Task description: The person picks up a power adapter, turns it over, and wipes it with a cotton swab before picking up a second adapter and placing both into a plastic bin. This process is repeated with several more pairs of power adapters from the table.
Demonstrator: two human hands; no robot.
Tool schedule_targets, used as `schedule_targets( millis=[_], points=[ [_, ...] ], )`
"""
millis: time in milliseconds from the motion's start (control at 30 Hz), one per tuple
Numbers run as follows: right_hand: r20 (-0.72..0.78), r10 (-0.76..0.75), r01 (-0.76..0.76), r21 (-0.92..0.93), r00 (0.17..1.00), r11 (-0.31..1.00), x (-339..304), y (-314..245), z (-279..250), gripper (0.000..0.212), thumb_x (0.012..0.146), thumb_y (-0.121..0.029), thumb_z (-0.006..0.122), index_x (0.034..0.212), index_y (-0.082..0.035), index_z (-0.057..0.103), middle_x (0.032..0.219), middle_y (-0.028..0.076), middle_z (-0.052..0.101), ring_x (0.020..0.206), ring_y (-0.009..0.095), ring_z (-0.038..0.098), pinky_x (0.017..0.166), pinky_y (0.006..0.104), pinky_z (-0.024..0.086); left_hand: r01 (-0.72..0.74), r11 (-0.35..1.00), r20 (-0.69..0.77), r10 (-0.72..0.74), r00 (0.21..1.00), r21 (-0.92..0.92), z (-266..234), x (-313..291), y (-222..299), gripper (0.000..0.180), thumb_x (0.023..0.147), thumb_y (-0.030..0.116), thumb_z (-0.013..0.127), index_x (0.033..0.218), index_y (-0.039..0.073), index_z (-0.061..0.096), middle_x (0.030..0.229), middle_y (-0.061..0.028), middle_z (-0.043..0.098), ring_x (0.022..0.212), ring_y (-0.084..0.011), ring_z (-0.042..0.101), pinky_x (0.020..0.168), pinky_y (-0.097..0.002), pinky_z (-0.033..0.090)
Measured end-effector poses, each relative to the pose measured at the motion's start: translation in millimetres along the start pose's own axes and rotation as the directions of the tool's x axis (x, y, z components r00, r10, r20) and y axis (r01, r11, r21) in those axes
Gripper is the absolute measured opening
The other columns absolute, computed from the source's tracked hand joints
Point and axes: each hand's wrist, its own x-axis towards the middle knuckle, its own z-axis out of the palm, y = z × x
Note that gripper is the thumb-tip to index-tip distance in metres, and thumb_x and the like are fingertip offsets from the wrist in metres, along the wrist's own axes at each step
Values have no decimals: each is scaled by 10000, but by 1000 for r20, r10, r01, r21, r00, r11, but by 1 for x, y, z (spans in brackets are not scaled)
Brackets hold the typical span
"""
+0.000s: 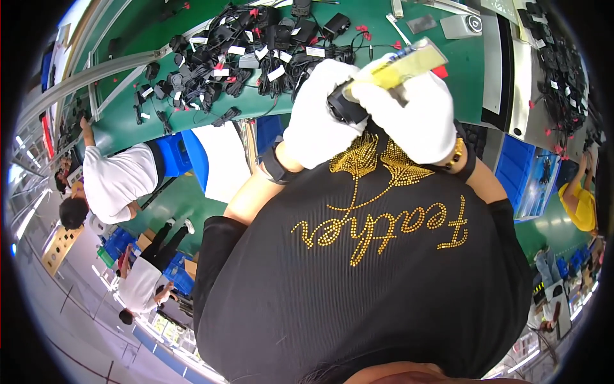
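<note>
White gloves cover both of my hands, which are close together in front of my chest at the bench edge. My left hand (pixel 318 121) is closed around a black power adapter (pixel 346 107). Closed too, my right hand (pixel 422 118) has its fingertips against the adapter's upper side. A flat pale-yellow strip (pixel 409 64) slants up to the right from between the hands and seems to be in the right hand's grip. Its exact kind is unclear. Gloved fingers hide part of the adapter.
On the green bench (pixel 131 118), a large tangled heap of black adapters and cables (pixel 243 57) with white tags lies beyond my hands. A white-grey device (pixel 462 26) stands at far right. More cables (pixel 556 70) hang beyond it. Co-workers (pixel 121 182) are to the left.
</note>
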Motion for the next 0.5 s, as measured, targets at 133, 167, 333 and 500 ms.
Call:
schedule_targets(
  millis=[133,167,333,500],
  points=[
    [8,-146,146,19,989,989,-7,11,10,262,715,-118,712,977,-133,714,720,47,571,580,217,558,540,325,463,-132,988,-59,128,990,-76,-3,0,-1,436,601,6,706,1013,59,574,961,-93,601,885,-247,588,798,-333,470],
    [-28,-143,145,96,989,985,-8,12,10,257,715,-120,716,972,-122,709,734,55,585,563,222,557,542,328,467,-167,985,-103,161,982,-50,-3,0,0,435,574,7,701,990,71,591,956,-97,608,884,-270,586,802,-347,462],
    [15,-263,262,-150,965,953,2,16,9,309,697,-132,689,1005,-143,716,689,30,490,600,204,523,556,330,439,-90,995,-80,87,993,-39,4,-1,-1,487,539,-6,701,1007,52,579,936,-112,571,859,-285,569,791,-352,461],
    [-32,-126,130,263,991,956,4,9,11,193,739,-76,698,931,-57,700,742,68,609,636,229,605,588,330,488,-103,982,-107,87,990,-157,1,-1,0,448,553,-18,706,975,56,578,944,-107,579,856,-267,577,785,-338,471]
  ],
)
